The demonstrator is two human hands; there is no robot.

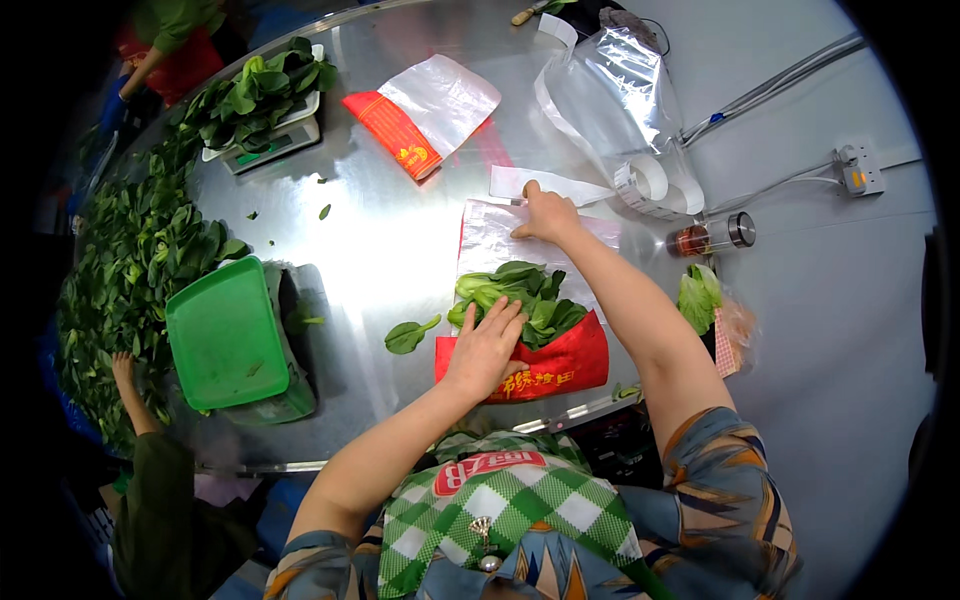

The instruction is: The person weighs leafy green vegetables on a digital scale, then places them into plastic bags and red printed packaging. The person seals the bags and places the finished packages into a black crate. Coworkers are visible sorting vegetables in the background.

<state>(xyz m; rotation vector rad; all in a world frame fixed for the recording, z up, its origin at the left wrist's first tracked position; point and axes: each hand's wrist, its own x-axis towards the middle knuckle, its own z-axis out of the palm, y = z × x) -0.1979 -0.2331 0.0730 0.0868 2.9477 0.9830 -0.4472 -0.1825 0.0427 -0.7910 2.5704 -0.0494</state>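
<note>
Leafy green bok choy lies on an opened red plastic bag with a pale lining, at the table's near edge. My left hand rests on the greens and the bag's red front, its fingers spread. Beyond them, my right hand is over the far end of the pale lining, thumb and forefinger apart, by a white label strip. Whether its fingertips touch the strip is not clear. A loose leaf is left of the bag. Another red and clear bag lies farther back.
A green plastic basket stands at the left beside a large heap of greens. Greens lie on a weighing scale behind. A label roll, clear film bags and a glass bottle are at the right. Two other people work at the left.
</note>
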